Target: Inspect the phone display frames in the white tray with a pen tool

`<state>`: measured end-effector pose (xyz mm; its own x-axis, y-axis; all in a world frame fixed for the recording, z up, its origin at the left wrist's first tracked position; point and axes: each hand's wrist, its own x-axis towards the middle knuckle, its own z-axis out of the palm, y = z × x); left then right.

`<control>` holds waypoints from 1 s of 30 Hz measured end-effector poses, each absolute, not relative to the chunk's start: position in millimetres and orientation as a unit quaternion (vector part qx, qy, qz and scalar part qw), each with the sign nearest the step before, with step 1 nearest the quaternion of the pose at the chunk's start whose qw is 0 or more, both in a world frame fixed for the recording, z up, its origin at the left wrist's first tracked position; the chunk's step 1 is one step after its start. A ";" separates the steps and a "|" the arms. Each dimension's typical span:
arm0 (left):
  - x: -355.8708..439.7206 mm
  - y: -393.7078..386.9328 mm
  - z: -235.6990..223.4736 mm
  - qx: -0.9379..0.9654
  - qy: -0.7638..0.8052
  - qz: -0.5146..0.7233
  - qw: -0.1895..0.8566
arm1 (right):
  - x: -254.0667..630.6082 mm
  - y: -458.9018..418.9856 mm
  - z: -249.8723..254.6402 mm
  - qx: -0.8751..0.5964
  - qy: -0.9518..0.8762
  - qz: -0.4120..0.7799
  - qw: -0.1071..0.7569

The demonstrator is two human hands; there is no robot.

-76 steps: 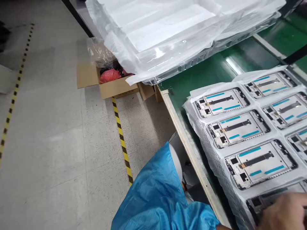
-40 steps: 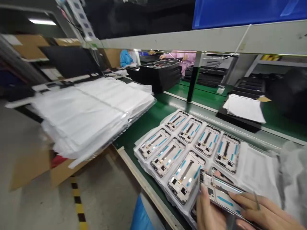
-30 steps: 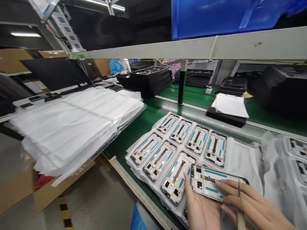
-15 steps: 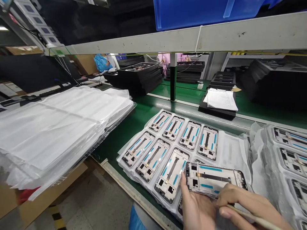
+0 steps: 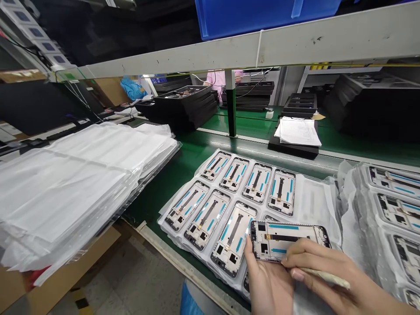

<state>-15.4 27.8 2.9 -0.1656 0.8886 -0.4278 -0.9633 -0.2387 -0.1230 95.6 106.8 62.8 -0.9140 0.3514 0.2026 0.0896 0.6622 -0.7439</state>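
Observation:
My left hand [image 5: 271,284] holds a phone mid-frame [image 5: 290,227] from below, its thumb at the left edge. The frame lies sideways, inner face up, with blue strips and a dark flex cable. My right hand [image 5: 323,267] is closed round a pale stick-like tool [image 5: 328,277], its fingertips over the frame's lower edge; the tool's tip is hidden. Under and behind the hands, a white tray [image 5: 316,201] carries two rows of similar phone mid-frames [image 5: 234,238]. Part of another one shows behind the held piece.
More filled trays [image 5: 364,218] are stacked at the right. White-covered sheets [image 5: 82,166] pile up at the left. Beyond stand black trays [image 5: 187,105], papers [image 5: 298,130] and a post [image 5: 231,109]. A shelf beam [image 5: 210,54] crosses above; a person in pink [image 5: 215,81] is behind.
My right hand has moved left over the held frame, and the tool in it has swung, showing its blunt rear end. The view has shifted slightly.

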 end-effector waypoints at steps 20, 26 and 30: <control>-16.9 28.1 10.2 -0.224 0.072 0.754 0.614 | 88.7 108.0 72.7 -0.038 -0.935 0.264 0.235; -16.1 28.7 8.1 -0.235 0.066 0.754 0.610 | 88.7 108.7 74.9 -0.029 -0.940 0.246 0.236; -12.8 28.2 2.1 -0.182 0.109 0.769 0.602 | 89.5 107.5 76.1 -0.025 -0.936 0.257 0.239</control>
<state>-12.8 28.2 2.1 -0.2075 0.8875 -0.4115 -0.9667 -0.2505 -0.0528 89.5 107.5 76.1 -0.8843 0.1700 0.4349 -0.0759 0.8666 -0.4932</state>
